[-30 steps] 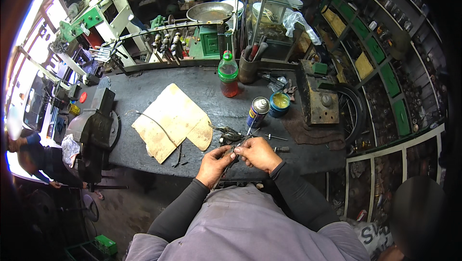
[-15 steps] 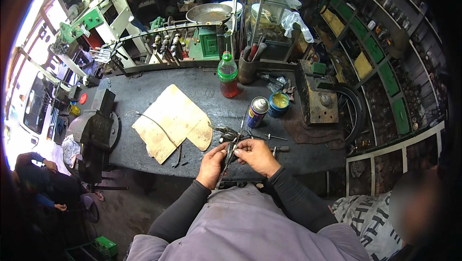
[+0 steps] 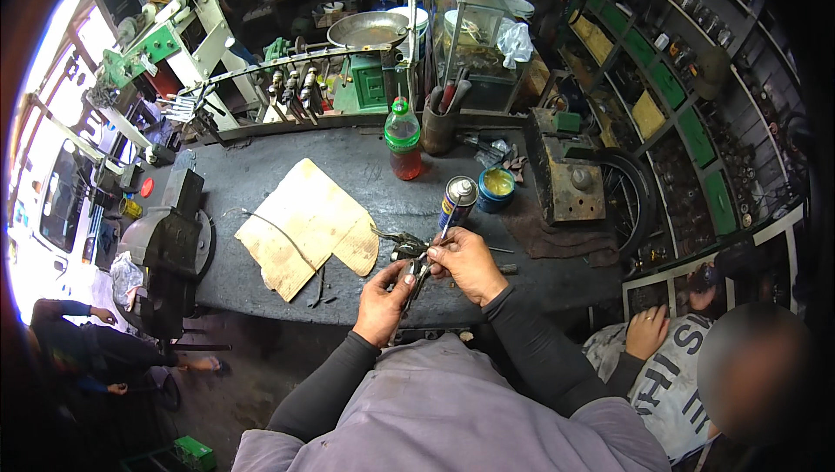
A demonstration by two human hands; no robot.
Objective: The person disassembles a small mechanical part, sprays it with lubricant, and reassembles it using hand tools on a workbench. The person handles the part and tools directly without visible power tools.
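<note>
Above the front edge of the dark workbench point(image 3: 261, 159), my left hand point(image 3: 381, 305) is closed around a slim dark metal part point(image 3: 416, 270), pinched between thumb and fingers. My right hand point(image 3: 472, 265) is pinched shut at the part's upper end, on a thin rod-like piece whose kind I cannot make out. Just beyond my fingers lies a black lever-like assembly point(image 3: 407, 249), partly hidden. A blue spray can point(image 3: 458, 200) stands behind my right hand, beside an open blue tub of yellowish grease point(image 3: 497, 188). Left of my hands, a thin cable point(image 3: 283, 230) lies across a piece of cardboard point(image 3: 326, 215).
A bench vise point(image 3: 165, 246) is at the left. Farther back stand a bottle of red liquid point(image 3: 404, 154) and a tool-filled holder point(image 3: 439, 131). A heavy metal block point(image 3: 570, 189) and brown cloth point(image 3: 557, 241) lie right. People are at far left and lower right.
My right hand has shifted slightly and turned at the part's upper end; my left hand keeps its hold. The person at lower right now shows a hand. The view has shifted slightly.
</note>
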